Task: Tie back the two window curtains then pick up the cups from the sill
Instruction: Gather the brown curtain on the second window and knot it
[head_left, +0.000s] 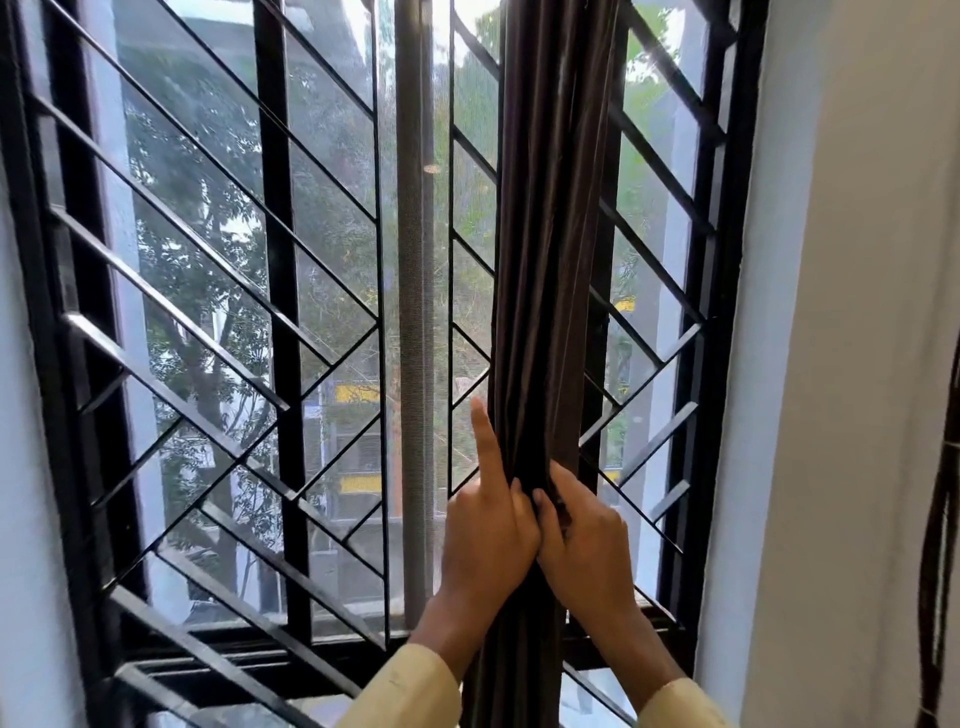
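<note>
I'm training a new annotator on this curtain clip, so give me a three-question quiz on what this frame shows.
1. True or false: both hands are on the gathered dark curtain.
2. Which finger of the left hand points straight up? A) thumb B) index C) little
3. Fill in: the bunched curtain hangs in front of the black window ____.

Key
1. True: the left hand and the right hand close on the bunch from either side.
2. B, the index finger.
3. Grille. No cups or sill top show in this view.
</note>
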